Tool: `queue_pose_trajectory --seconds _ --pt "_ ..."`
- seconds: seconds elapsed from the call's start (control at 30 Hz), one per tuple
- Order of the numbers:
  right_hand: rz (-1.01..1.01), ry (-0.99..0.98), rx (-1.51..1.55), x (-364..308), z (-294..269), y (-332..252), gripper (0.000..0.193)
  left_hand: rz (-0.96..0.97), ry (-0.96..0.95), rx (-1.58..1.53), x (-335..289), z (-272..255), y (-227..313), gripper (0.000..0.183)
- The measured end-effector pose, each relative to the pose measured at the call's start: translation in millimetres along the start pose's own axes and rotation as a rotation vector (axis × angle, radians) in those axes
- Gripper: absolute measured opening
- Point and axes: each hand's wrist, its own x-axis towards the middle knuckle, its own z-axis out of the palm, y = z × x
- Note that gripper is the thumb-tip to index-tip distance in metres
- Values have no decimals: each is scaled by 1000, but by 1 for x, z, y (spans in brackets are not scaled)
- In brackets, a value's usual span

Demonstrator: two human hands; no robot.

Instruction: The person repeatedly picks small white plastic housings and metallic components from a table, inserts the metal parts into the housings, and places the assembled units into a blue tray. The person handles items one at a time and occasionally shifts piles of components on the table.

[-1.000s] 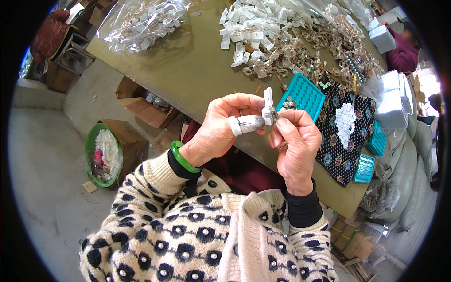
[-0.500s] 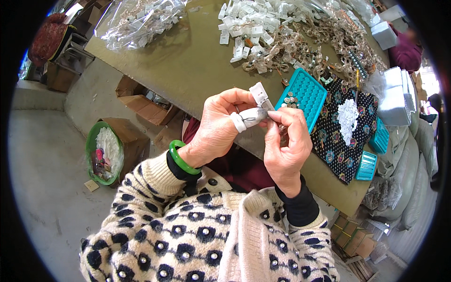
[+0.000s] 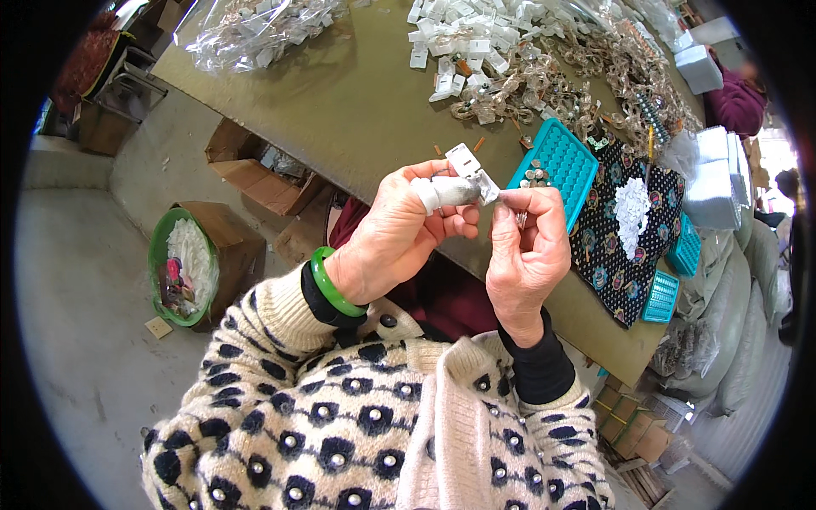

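My left hand (image 3: 395,225) pinches a small white plastic case (image 3: 463,159), one part of it standing open. A soiled white wrapping (image 3: 449,192) covers one finger of this hand, and a green bangle (image 3: 333,285) circles the wrist. My right hand (image 3: 529,255) is closed, its fingertips close beside the case's lower part. Small silver discs (image 3: 521,219) like button cells show between its fingers; what the very tips pinch is too small to tell. More silver button cells (image 3: 535,175) lie in the teal dimpled tray (image 3: 557,157) just beyond the right hand.
White plastic cases (image 3: 463,38) and coiled clear-coated wires (image 3: 510,89) heap on the table (image 3: 340,110). Right of the tray, white slips (image 3: 631,217) lie on patterned cloth (image 3: 603,272). A green basket (image 3: 161,246) and cardboard boxes stand at left. Another person's sleeve (image 3: 738,102) shows far right.
The white case has tilted and shifted slightly left and toward me. My left fingers have changed their hold, and my right fingertips have drawn a little apart from the wrapped finger.
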Motion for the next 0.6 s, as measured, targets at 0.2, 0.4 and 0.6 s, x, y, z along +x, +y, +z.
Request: queue_pose_trajectory --seconds 0.2,0.4,0.6 --pt "122 6 113 -1 8 -1 13 4 17 -33 0 -4 3 18" --pt "-171 -6 -271 5 15 0 15 188 65 113 0 -6 2 23" --pt "351 -127 125 6 13 -8 8 261 52 91 -1 -7 1 29"
